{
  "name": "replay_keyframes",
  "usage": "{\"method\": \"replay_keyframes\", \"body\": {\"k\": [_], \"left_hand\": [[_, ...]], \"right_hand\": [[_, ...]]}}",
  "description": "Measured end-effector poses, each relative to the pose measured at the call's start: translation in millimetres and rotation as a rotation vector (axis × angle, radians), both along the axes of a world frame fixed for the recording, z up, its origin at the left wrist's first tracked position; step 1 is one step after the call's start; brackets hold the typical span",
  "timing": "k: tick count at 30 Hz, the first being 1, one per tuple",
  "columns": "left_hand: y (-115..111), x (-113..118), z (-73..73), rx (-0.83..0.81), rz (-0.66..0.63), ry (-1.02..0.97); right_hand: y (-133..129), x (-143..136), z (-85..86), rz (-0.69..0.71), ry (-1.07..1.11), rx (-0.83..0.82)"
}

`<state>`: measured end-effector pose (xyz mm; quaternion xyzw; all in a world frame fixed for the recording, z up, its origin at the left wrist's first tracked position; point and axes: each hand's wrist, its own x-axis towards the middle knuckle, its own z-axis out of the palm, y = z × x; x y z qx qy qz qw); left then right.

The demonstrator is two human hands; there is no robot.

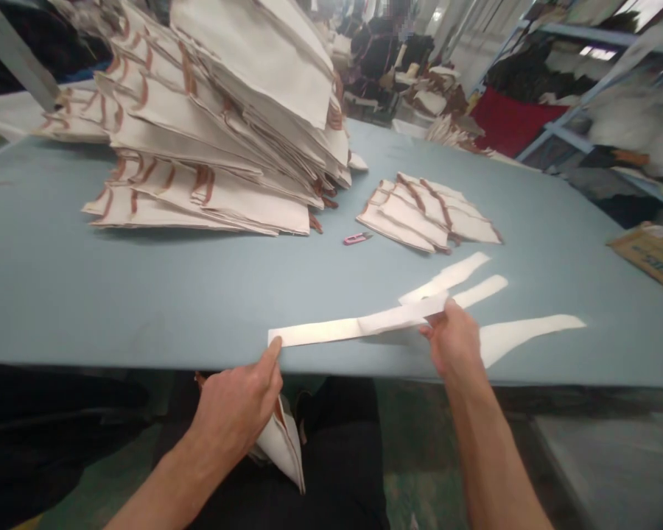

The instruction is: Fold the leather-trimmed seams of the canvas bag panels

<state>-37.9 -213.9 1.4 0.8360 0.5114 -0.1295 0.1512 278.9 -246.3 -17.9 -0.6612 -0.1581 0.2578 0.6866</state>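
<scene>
My right hand [456, 335] pinches the right end of a long white strip [314, 333] between thumb and fingers, lifting that end off the blue-grey table. At the table's front edge, my left hand [240, 397] is curled, its index fingertip on the strip's left end. A folded cream fabric piece with brown edging [281, 445] hangs below the left hand and seems gripped in it; the grip itself is hidden. Just beyond the right hand lie a wavy white strip [447, 277] and a shorter one [483, 291]. A curved white piece [524, 335] lies right of the wrist.
Tall stacks of cream fabric pieces with brown edging [210, 147] fill the back left of the table [116, 302]. A smaller fanned pile [425, 210] lies right of pink thread snips [356, 238]. Shelves [580, 140] and a cardboard box [652, 254] stand at the right.
</scene>
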Motion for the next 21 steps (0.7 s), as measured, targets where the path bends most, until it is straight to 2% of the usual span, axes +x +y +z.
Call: {"method": "replay_keyframes", "body": {"k": [6,9,16,21], "left_hand": [[2.0,1.3,0.1,0.019,-0.012,0.021],[0.7,-0.8,-3.5,0.04,-0.014,0.003],[1.2,-5.0,-11.0,0.065,-0.015,-0.044],[2.8,-7.8,-13.8,0.067,-0.041,-0.062]], "right_hand": [[-9.2,72.4,23.0,-0.103,0.257,0.11],[-11.7,95.2,23.3,-0.15,0.32,0.135],[-12.0,110.8,0.2,-0.261,0.339,0.081],[-27.6,117.7,2.8,-0.29,0.276,0.08]]}}
